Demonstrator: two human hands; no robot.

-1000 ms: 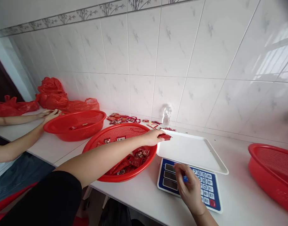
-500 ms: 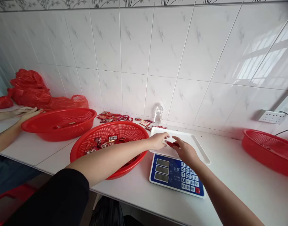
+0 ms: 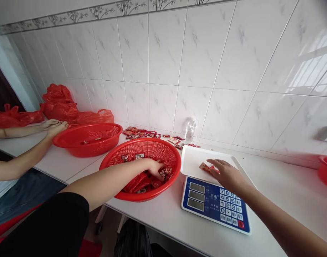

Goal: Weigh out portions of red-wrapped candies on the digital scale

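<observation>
Scale [image 3: 215, 207]: 志准 on blue panel, right of displays [image 3: 196, 196]. Keys [image 3: 228, 206] read 7, 8; 4, 5, 6; 1, 2, 3; 0, dot. Smaller characters on other keys unreadable. Packets [image 3: 143, 182] in basket [image 3: 149, 196]: print too small.

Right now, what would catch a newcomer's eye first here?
Probably the big red basket of small red packets at centre, the left hand inside it. Next, the blue-panelled scale to its right, where red packaging shows by the right hand over the white tray.
</observation>
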